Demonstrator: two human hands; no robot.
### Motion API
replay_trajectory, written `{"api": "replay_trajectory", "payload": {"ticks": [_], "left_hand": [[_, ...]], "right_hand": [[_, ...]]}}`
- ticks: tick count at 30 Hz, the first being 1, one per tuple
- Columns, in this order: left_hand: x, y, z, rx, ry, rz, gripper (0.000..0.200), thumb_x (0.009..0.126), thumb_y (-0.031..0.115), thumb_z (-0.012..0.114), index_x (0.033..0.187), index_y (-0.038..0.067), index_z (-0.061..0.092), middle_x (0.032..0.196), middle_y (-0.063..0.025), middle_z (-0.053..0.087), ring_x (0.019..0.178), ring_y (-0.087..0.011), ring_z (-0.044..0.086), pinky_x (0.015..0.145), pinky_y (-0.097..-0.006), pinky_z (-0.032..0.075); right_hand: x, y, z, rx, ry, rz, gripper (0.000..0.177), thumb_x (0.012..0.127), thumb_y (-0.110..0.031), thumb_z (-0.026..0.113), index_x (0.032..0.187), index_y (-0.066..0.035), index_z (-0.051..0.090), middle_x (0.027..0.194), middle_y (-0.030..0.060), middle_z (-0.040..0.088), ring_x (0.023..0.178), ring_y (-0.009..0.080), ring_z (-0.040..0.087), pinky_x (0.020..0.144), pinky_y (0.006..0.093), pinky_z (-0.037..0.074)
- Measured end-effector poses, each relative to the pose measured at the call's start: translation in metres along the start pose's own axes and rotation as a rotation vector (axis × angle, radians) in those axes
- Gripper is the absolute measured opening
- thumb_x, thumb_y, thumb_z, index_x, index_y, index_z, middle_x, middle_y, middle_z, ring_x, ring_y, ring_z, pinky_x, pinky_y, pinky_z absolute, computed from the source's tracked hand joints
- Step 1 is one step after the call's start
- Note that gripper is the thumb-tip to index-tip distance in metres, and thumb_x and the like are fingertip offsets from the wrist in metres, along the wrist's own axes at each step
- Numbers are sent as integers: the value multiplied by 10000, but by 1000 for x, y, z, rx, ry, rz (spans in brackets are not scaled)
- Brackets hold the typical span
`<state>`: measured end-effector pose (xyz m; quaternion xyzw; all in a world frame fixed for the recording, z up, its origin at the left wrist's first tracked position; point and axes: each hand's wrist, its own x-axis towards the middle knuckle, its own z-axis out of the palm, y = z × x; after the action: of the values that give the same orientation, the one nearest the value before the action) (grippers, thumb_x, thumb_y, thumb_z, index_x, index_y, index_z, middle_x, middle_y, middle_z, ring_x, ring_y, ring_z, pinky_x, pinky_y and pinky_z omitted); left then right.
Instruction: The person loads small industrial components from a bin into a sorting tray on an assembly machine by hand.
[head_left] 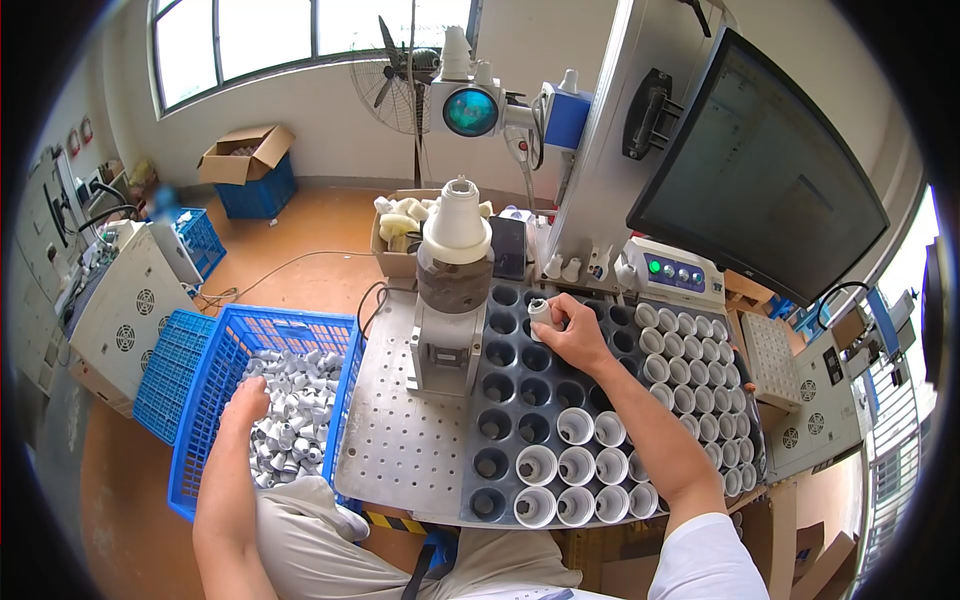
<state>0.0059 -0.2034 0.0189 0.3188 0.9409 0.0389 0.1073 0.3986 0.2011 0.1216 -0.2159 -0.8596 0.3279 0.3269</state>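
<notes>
My right hand [572,334] pinches a white plastic bulb housing [541,312] above the black tray of round holes [512,375]. Its narrow end points up. In the front rows of that tray, several white housings [576,466] sit with their wide mouths upward. My left hand [247,402] is at the pile of loose white housings [295,425] in the blue basket [345,385]. Its fingers are curled, and what they hold, if anything, is hidden. Between my hands, another white housing [458,222] stands narrow end up on a metal fixture [447,345].
A lens head [470,111] hangs above the fixture, in front of a tall column. A monitor [770,170] leans in at right, over a control box [675,272]. Rows of white housings [690,372] fill the tray's right part. A perforated metal plate [400,450] borders the basket.
</notes>
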Motion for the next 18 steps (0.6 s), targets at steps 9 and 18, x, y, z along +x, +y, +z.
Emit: {"api": "replay_trajectory", "payload": {"ticks": [9,18], "left_hand": [[2,0,0,25,-31,-11,269,814,90,437,1009,-28,579,1091,-264,575,1080,-400,529,924,-460,427],[3,1,-1,17,-18,7,256,797,68,443,979,-48,581,1069,-265,585,1066,-402,536,918,-461,429]], "right_hand": [[0,0,0,16,-10,-3,285,701,-160,726,730,-12,484,644,41,468,614,140,424,576,286,393],[0,-1,-1,8,-14,-5,276,703,-155,724,740,-9,493,650,38,475,619,135,432,581,285,397]]}}
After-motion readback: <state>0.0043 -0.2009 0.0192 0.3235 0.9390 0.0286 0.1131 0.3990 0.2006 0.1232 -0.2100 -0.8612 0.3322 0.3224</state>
